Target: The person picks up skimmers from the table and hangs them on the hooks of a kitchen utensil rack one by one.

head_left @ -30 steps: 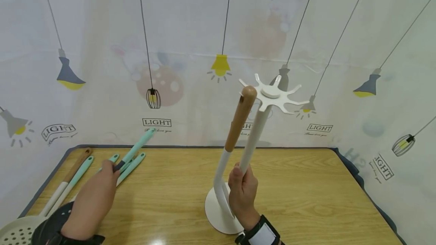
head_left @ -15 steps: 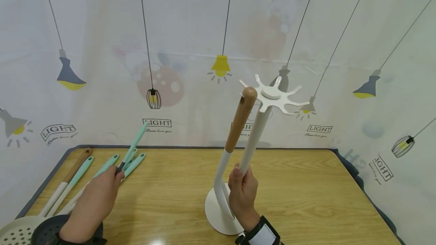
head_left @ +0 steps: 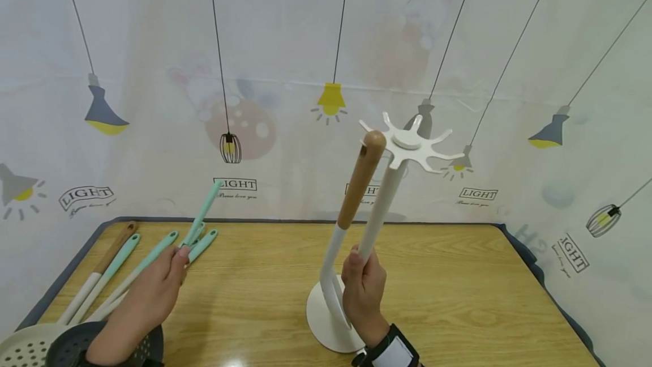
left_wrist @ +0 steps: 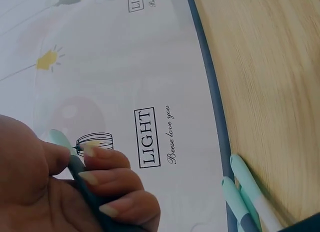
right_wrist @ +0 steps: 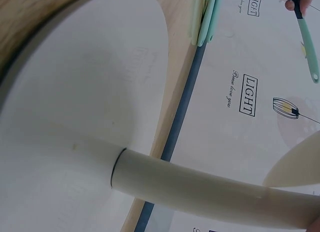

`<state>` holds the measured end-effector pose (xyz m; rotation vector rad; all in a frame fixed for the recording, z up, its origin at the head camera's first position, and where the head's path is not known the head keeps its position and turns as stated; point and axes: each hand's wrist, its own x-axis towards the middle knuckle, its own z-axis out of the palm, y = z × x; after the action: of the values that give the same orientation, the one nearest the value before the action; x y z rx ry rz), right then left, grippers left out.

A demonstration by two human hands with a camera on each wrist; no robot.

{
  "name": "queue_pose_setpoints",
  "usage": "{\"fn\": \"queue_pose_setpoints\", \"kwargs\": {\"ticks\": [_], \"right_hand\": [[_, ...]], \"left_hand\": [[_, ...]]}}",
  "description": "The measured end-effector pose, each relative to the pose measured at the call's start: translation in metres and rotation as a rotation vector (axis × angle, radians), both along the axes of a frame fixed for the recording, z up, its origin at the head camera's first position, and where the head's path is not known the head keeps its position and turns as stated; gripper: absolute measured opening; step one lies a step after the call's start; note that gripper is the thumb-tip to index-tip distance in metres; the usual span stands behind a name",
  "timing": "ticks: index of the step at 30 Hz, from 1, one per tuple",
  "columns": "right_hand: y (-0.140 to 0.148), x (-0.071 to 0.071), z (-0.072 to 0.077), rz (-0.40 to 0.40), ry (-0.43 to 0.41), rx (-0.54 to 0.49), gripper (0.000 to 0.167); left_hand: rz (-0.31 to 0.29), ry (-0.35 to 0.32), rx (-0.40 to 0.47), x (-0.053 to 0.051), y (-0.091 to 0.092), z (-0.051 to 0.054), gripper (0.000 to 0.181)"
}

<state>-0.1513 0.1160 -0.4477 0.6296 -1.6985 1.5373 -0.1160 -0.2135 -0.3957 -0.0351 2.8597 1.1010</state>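
My left hand (head_left: 153, 285) holds a utensil by its dark shaft, just below the mint-green handle (head_left: 204, 208). That utensil appears to be the dark perforated skimmer (head_left: 76, 341) under my left wrist; the forearm hides the join. In the left wrist view, the fingers (left_wrist: 117, 182) and thumb curl round the dark shaft (left_wrist: 90, 202). My right hand (head_left: 364, 287) grips the pole (head_left: 382, 214) of a white utensil stand, with a several-armed hook top (head_left: 407, 140) and round base (head_left: 321, 327). A wooden-handled utensil (head_left: 356, 191) hangs at its left; its head cannot be made out.
Several utensils with mint handles (head_left: 160, 245) and one with a wooden handle (head_left: 122, 239) lie at the table's left. A pale perforated skimmer (head_left: 28, 344) lies at the bottom left corner. A printed curtain (head_left: 285, 129) stands behind the table's far edge.
My left hand has moved slightly right, the utensil's handle has become steeper, and more of the dark skimmer shows under the wrist. My right hand and the stand have stayed in place.
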Motion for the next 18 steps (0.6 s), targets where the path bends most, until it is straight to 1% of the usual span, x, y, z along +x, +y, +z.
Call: {"fn": "queue_pose_setpoints", "kwargs": {"ticks": [6, 10, 18], "right_hand": [[0.0, 0.0006, 0.0003, -0.007, 0.0, 0.004, 0.025], [-0.0004, 0.0016, 0.0016, -0.007, 0.012, 0.008, 0.025], [-0.0007, 0.0009, 0.0014, -0.01, 0.026, 0.006, 0.025]], "left_hand": [[-0.015, 0.041, 0.063, 0.0006, 0.0007, 0.0006, 0.065], [-0.022, 0.064, 0.101, 0.0012, 0.0008, -0.0002, 0.06], [-0.013, 0.094, 0.258, 0.0027, 0.0053, 0.0015, 0.051]]}}
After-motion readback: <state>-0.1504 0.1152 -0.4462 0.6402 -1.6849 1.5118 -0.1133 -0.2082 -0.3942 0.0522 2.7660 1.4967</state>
